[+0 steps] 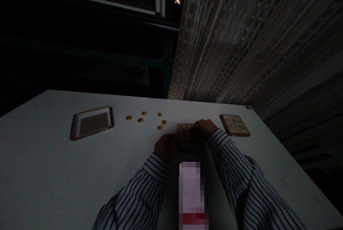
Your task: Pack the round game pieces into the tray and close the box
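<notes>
Rows of round Chinese chess pieces (pixel 182 138) lie in a dark rectangular tray (pixel 183 125) in front of me. My left hand (pixel 165 147) is at the tray's left edge with its fingers curled; shadow hides the fingertips. Over the tray's right side, my right hand (pixel 205 128) has its fingers bent down and together among the pieces. Whatever is between those fingers is hidden. Several loose chess pieces (pixel 140 120) are scattered on the white table (pixel 128 162), beyond and left of the tray.
An open shallow box part (pixel 80 127) lies at the left. A printed box (pixel 235 125) is at the right, near the table's edge. A phone with a lit, blurred-out screen (pixel 190 190) lies between my forearms. Behind the table hangs a string curtain (pixel 214 44). The room is dim.
</notes>
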Available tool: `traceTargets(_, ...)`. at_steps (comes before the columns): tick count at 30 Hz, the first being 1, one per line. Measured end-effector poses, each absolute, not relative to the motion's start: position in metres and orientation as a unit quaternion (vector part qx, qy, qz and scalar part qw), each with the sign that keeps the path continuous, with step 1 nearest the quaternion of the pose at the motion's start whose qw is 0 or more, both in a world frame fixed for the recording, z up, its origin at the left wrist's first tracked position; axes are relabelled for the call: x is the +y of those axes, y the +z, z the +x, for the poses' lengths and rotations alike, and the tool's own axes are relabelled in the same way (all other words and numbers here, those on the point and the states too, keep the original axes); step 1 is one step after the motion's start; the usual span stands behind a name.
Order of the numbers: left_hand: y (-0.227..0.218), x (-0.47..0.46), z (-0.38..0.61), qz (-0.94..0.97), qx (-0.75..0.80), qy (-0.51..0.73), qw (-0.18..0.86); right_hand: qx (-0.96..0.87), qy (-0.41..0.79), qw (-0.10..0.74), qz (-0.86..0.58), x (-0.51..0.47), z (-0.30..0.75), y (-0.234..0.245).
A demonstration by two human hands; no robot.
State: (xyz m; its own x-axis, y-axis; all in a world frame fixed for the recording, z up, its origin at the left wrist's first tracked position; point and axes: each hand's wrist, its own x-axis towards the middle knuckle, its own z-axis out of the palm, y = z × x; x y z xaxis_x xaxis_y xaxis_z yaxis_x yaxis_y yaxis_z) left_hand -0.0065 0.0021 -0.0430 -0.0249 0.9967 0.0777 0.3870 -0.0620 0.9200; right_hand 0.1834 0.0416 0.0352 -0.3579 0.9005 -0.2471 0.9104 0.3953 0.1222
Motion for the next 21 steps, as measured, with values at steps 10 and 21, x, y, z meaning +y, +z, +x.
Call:
traceTargets(10,-0.0396,0.0007,-0.0056,0.591,0.582,0.422,0.365,0.815,-0.004,0.160,0.557,0.0414,0.1795,0.0361)
traceTargets(21,-0.0418,0.0013,-0.0069,0.608,0.577,0.414,0.355,0.824,-0.009,0.129,0.551,0.0421,0.1853,0.0328)
